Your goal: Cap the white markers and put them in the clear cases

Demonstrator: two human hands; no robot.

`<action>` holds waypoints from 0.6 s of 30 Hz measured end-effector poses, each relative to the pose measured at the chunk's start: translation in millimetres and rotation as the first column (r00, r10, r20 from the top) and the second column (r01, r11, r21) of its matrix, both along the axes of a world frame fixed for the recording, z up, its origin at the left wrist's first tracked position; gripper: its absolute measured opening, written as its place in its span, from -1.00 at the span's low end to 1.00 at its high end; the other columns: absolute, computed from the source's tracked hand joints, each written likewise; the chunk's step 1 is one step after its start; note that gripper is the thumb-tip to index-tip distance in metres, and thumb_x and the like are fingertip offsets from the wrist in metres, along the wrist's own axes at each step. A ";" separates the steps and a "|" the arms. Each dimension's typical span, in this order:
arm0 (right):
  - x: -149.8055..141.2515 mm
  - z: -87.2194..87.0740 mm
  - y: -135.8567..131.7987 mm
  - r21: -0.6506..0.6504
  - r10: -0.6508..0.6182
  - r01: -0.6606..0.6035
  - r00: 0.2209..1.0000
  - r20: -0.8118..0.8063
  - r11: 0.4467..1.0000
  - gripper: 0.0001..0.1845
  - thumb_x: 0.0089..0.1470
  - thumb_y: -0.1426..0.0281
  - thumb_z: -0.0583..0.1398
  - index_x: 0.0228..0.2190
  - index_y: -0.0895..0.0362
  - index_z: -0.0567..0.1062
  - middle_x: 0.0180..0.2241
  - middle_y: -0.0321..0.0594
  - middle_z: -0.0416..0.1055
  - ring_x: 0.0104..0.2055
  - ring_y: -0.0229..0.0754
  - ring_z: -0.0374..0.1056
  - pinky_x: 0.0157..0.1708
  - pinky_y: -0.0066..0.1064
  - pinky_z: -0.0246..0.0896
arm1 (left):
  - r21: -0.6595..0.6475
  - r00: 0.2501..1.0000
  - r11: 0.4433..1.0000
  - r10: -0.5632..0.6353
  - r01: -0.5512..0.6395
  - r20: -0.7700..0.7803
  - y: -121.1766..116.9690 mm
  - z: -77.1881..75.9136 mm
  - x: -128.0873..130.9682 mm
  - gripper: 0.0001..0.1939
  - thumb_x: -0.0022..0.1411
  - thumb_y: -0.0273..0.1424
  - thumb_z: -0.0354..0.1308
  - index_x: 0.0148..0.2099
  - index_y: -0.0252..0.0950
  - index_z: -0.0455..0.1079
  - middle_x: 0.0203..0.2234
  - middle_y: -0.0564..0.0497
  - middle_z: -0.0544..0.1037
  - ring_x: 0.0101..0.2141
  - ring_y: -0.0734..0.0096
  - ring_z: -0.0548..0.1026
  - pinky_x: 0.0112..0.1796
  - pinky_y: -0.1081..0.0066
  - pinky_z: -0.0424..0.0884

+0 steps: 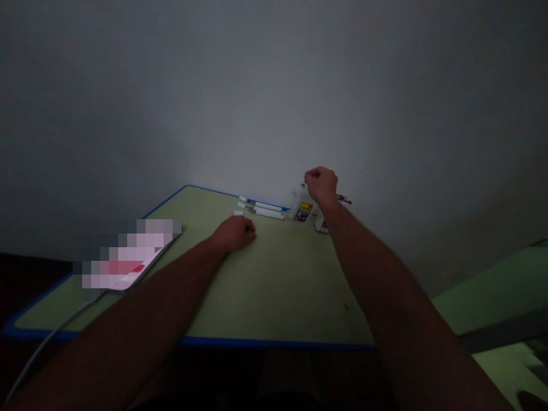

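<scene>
My left hand (pixel 234 233) rests on the table with its fingers curled in; what they hold, if anything, is hidden. Just behind it lie several white marker caps, one (pixel 237 213) almost touching the hand. Two uncapped white markers, a nearer one (pixel 269 213) and a farther one (pixel 268 206), lie side by side near the table's back edge. Above a translucent white container (pixel 301 205) with a yellow and red label, my right hand (pixel 322 184) is pinched closed. Anything in that pinch is too small and dark to name.
A second container (pixel 321 224) is partly covered by my right forearm, with colourful tips (pixel 343 199) showing beyond. A lit tablet (pixel 141 268), blurred out, lies at the left with a white cable (pixel 47 339). The blue-edged table (pixel 278 297) meets a grey wall (pixel 274 103).
</scene>
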State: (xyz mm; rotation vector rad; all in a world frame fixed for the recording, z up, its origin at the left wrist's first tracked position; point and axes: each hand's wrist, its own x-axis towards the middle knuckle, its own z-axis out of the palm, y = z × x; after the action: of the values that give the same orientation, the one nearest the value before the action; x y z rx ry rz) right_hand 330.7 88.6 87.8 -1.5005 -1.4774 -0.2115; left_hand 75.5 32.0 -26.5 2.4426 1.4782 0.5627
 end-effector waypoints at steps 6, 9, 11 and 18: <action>-46.8 -58.6 -25.1 -0.200 0.164 -0.134 0.976 0.145 0.971 -0.75 0.21 0.29 0.19 -0.36 0.18 0.60 -0.37 -0.19 0.58 -0.29 -0.18 0.45 -0.17 -0.35 0.30 | 0.016 0.966 0.966 0.259 -0.259 -0.020 3.0 6.7 -8.8 -0.71 0.24 -0.33 0.08 -0.15 -0.25 0.62 -0.16 -0.16 0.68 -0.12 0.09 0.61 -0.14 0.29 0.45; -60.1 -87.8 -29.8 -0.373 0.259 -0.141 0.921 0.291 0.917 -0.71 0.21 0.45 0.13 -0.12 0.16 0.60 -0.08 -0.12 0.60 -0.04 -0.14 0.47 0.03 -0.34 0.27 | 0.017 0.914 0.914 0.404 -0.405 0.035 6.6 8.6 -15.3 -0.70 0.25 -0.37 0.06 -0.09 -0.25 0.59 -0.12 -0.17 0.67 -0.08 0.04 0.59 -0.11 0.26 0.46; -64.6 -100.0 -30.2 -0.465 0.287 -0.095 0.886 0.364 0.880 -0.60 0.21 0.46 0.13 0.05 0.17 0.54 0.11 -0.05 0.51 0.11 -0.09 0.41 0.14 -0.32 0.22 | 0.018 0.890 0.892 0.450 -0.452 0.069 9.6 7.5 -18.9 -0.69 0.24 -0.41 0.06 -0.05 -0.27 0.57 -0.10 -0.18 0.66 -0.07 0.03 0.59 -0.09 0.23 0.47; -70.9 -107.2 -30.3 -0.585 0.312 0.025 0.827 0.468 0.810 -0.53 0.23 0.40 0.10 0.15 0.16 0.45 0.18 0.02 0.43 0.15 0.02 0.40 0.12 -0.21 0.30 | 0.057 0.903 0.903 0.421 -0.427 0.089 20.2 -4.1 -23.8 -0.49 0.20 -0.49 0.10 0.20 -0.41 0.43 0.09 -0.29 0.55 0.09 -0.01 0.51 0.10 0.19 0.40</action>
State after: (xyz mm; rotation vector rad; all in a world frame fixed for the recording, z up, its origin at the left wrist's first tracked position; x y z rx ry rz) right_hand 259.8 58.3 -19.4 -1.8795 -2.2709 -0.1027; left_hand 51.7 52.1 -30.5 2.1212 2.0045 0.7958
